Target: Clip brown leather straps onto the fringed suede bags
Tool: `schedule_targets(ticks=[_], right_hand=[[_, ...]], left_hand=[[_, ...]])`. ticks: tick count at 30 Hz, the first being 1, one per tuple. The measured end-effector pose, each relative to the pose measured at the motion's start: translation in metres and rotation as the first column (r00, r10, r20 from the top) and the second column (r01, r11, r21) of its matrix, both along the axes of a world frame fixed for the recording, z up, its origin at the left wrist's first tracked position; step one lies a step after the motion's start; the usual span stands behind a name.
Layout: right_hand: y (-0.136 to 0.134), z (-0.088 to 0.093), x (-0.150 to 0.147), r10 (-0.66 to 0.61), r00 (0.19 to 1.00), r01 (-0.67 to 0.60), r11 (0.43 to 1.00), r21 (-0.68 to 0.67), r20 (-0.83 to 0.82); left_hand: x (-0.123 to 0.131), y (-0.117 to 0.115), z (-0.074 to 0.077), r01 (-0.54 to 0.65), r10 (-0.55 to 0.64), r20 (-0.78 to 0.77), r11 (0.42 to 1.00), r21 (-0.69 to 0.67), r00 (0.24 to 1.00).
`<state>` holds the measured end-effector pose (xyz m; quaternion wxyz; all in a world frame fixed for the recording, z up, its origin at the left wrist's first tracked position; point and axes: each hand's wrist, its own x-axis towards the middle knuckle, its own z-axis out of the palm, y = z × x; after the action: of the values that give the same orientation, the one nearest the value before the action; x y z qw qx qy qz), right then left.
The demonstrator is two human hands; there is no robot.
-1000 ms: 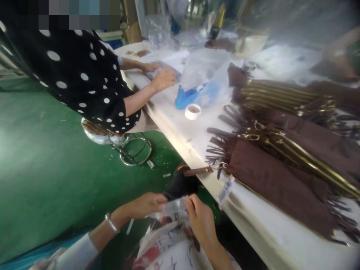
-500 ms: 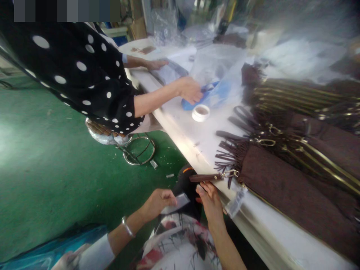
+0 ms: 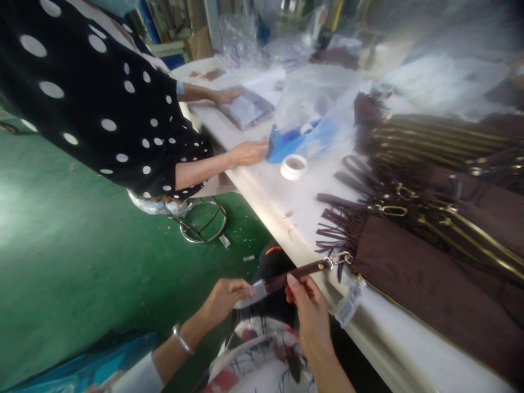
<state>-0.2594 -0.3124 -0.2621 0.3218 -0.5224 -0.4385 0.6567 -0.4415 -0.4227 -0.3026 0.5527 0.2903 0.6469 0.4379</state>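
My left hand (image 3: 229, 297) pinches a small clear plastic sleeve (image 3: 252, 293), whose right end meets the tip of a brown wrist strap (image 3: 303, 271). The strap is held between thumb and fingers of my right hand (image 3: 308, 297). A metal clasp (image 3: 339, 258) joins the strap to a dark brown bag (image 3: 409, 278) with fringe (image 3: 341, 226), lying on the white table (image 3: 266, 191). Another clear plastic piece (image 3: 350, 303) hangs at the table edge near the bag's zipper.
At the left a person in a dotted top (image 3: 123, 120) reaches over the table, one hand at a blue tape dispenser (image 3: 286, 142). A white tape roll (image 3: 293, 166) lies nearby. More brown bags (image 3: 450, 136) are stacked at right. A stool (image 3: 202, 221) stands on the floor.
My right hand has closed on the strap, and the plastic sleeve now meets the strap's tip. The other person's hand has moved left along the blue dispenser.
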Motion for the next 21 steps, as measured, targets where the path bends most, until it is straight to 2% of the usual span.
schedule_targets(ticks=[5,12,19,21], right_hand=[[-0.001,-0.004,0.001,-0.022,1.0,0.022,1.0,-0.005,0.007],[0.0,-0.003,0.005,-0.013,0.999,0.013,1.0,0.005,0.038],[0.002,-0.001,0.001,0.096,0.991,-0.098,0.995,0.024,0.089],[0.003,0.001,-0.001,0.088,0.992,-0.093,0.994,0.058,0.093]], left_hand=[[0.0,0.0,0.007,0.015,-0.015,0.016,1.0,0.015,1.0],[0.003,0.002,0.006,-0.009,0.008,0.038,1.0,0.021,0.999],[0.004,0.002,0.009,-0.083,0.083,0.012,0.996,-0.021,0.996],[0.005,0.003,0.013,-0.076,0.076,-0.012,0.996,-0.04,0.997]])
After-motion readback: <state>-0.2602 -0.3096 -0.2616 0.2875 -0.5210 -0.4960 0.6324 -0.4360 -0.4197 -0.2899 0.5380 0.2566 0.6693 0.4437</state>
